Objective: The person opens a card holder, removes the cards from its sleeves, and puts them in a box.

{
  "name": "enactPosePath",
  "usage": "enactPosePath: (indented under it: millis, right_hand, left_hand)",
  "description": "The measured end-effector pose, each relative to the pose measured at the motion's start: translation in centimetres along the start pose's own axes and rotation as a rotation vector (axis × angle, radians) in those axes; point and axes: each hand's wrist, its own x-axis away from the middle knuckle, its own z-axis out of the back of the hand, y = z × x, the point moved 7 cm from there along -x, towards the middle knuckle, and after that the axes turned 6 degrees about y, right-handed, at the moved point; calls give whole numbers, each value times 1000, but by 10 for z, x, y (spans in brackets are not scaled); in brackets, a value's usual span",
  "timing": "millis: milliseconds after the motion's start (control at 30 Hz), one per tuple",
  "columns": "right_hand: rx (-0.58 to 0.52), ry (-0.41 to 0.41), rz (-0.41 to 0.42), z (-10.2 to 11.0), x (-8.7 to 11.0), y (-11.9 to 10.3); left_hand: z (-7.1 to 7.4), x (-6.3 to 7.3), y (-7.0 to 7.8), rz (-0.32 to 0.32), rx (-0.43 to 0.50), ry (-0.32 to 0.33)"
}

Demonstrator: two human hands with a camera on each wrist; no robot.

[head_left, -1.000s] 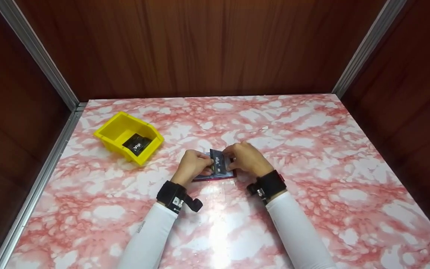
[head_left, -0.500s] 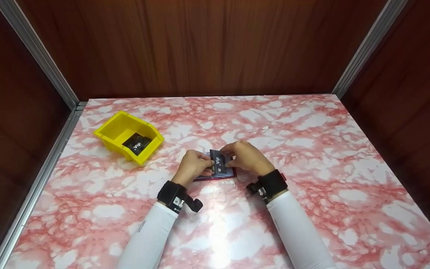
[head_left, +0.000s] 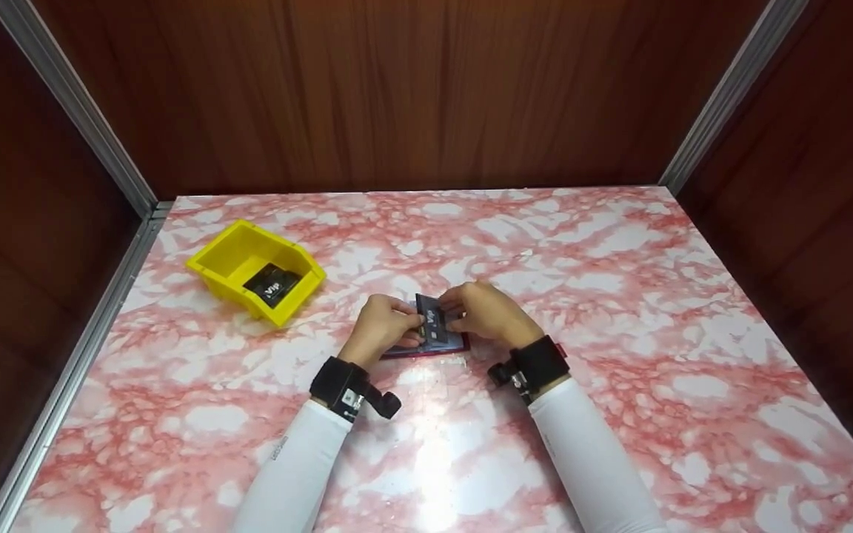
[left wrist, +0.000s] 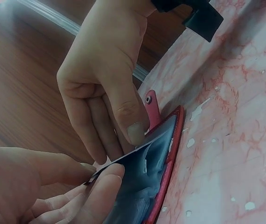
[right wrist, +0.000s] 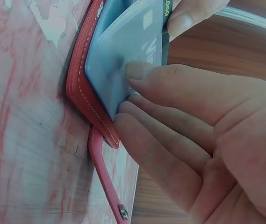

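Note:
My left hand (head_left: pixel 383 326) pinches a black card marked "Vip" (head_left: pixel 431 317) by its left edge, thumb in front. Partly inside a clear sleeve (right wrist: pixel 118 60), the card stands tilted up; a strip with "LOGO" lettering shows beside my left thumb in the right wrist view. Below lies a red card holder (right wrist: pixel 87 105) with stitched edges, spread on the table. My right hand (head_left: pixel 492 312) holds the sleeve's right side, thumb on its face and fingers behind. A snap strap (right wrist: pixel 105 177) sticks out from the holder. In the left wrist view, more clear sleeves (left wrist: pixel 151 158) lie within the cover.
At the left stands a yellow bin (head_left: pixel 289 309) with black VIP cards (head_left: pixel 272 285) in it. The table (head_left: pixel 619 296) has a red and white marbled top. Dark wood-look panels (head_left: pixel 397 96) with metal corner posts enclose the back and sides.
The right hand's fingers have shifted slightly at the sleeve, left and then a little back. The card tilts slightly differently; the left hand has stayed almost in place.

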Motion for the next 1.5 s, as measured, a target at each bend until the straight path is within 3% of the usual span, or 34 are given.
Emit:
enactPosePath:
  millis: [700,1133,1500]
  right_hand:
    - [7,3,14,1,0,0]
    - [14,-1,17,0,1,-1]
    - [29,14,35,1,1,-3]
  left_hand:
    - [11,4,13,-34,-41,39]
    - [15,5,13,-33,-17,22]
    - [21,4,15,-17,-92,24]
